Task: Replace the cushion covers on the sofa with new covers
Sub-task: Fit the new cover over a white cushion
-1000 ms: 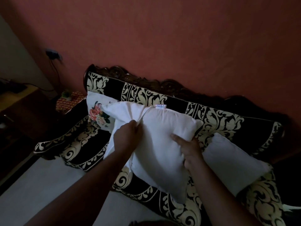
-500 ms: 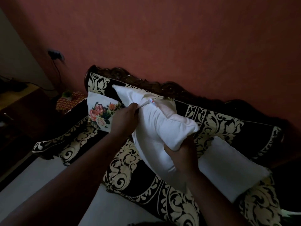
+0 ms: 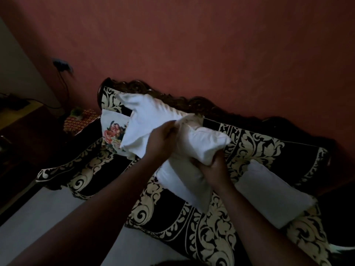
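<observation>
Your left hand [image 3: 163,140] grips the white cover [image 3: 146,120] at its opening while your right hand [image 3: 213,167] clamps the cushion [image 3: 201,143] above the sofa [image 3: 249,144], so fabric and insert can slide against each other.

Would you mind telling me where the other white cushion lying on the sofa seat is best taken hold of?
Probably by its near long edge, coming from the front of the sofa. The bare white cushion lies flat on the seat to the person's right, its far end against the backrest, so the front edge and lower corner are free. It looks soft, so a full-hand pinch should hold. Both hands grip another cushion now.
</observation>
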A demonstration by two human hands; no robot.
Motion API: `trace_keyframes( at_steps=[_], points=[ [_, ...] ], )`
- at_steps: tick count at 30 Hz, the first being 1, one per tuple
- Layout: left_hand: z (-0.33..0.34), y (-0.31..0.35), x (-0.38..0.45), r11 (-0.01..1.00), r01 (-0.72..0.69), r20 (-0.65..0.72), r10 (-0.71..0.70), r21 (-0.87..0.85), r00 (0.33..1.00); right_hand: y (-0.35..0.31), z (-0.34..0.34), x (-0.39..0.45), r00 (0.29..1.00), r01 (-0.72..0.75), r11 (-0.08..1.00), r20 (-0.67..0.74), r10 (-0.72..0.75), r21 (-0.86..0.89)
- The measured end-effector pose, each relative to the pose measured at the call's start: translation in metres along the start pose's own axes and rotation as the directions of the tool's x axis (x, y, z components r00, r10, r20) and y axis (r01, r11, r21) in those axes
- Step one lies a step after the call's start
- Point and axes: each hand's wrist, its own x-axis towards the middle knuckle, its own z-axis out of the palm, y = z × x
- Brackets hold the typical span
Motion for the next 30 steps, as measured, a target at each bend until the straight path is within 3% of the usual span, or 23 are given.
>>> trace_keyframes(
  at_steps=[2, 6, 10, 13, 15, 17, 18, 20, 23, 27, 30],
  points=[
    [-0.008, -0.004, 0.006, 0.993, 0.090, -0.006, -0.090, -0.076, 0.996, 0.010, 0.004, -0.016, 0.996, -0.064, 0.996, -0.061, 0.067, 0.055],
    [-0.002, -0.006, -0.006, 0.981, 0.125, 0.110, -0.109, -0.148, 0.988, 0.010, 0.010, -0.012, 0.994, -0.106, 0.993, -0.002, 0.106, 0.056],
    [-0.002, 0.000, -0.012, 0.997, 0.081, 0.120, -0.080, -0.006, 0.990, 0.001, 0.006, -0.002, 0.995, -0.077, 0.997, 0.066, 0.076, 0.008],
    [-0.006, 0.007, -0.013, 0.989, -0.125, 0.194, 0.109, 0.075, 0.975, -0.014, 0.015, -0.004, 0.989, -0.052, 0.994, 0.131, 0.065, -0.100],
    [-0.004, 0.019, -0.020, 0.950, -0.312, 0.349, 0.280, 0.037, 0.894, -0.018, 0.018, -0.001, 0.974, -0.024, 0.989, 0.220, 0.055, -0.143],
    [0.002, 0.030, -0.027, 0.893, -0.448, 0.441, 0.382, 0.051, 0.812, -0.024, 0.019, 0.001, 0.971, -0.067, 0.995, 0.224, 0.083, -0.078],
    [0.003, 0.034, -0.026, 0.894, -0.440, 0.406, 0.372, 0.087, 0.835, -0.031, 0.019, 0.001, 0.981, -0.058, 0.998, 0.184, 0.063, -0.034],
    [-0.002, 0.040, -0.022, 0.907, -0.375, 0.198, 0.338, 0.193, 0.920, -0.043, 0.020, 0.002, 0.996, -0.049, 0.990, 0.075, 0.039, 0.135],
    [-0.013, 0.015, -0.026, 0.856, -0.368, 0.011, 0.392, 0.364, 0.920, -0.049, 0.018, 0.004, 0.990, -0.129, 0.910, -0.008, 0.144, 0.393],
    [-0.030, -0.065, -0.042, 0.923, -0.113, -0.034, 0.135, 0.367, 0.990, -0.043, -0.006, 0.011, 0.973, -0.170, 0.775, -0.020, 0.229, 0.609],
    [-0.020, -0.081, -0.052, 0.936, -0.134, 0.026, 0.133, 0.327, 0.991, -0.039, -0.012, 0.016, 0.975, -0.115, 0.773, -0.077, 0.208, 0.624]
  ],
)
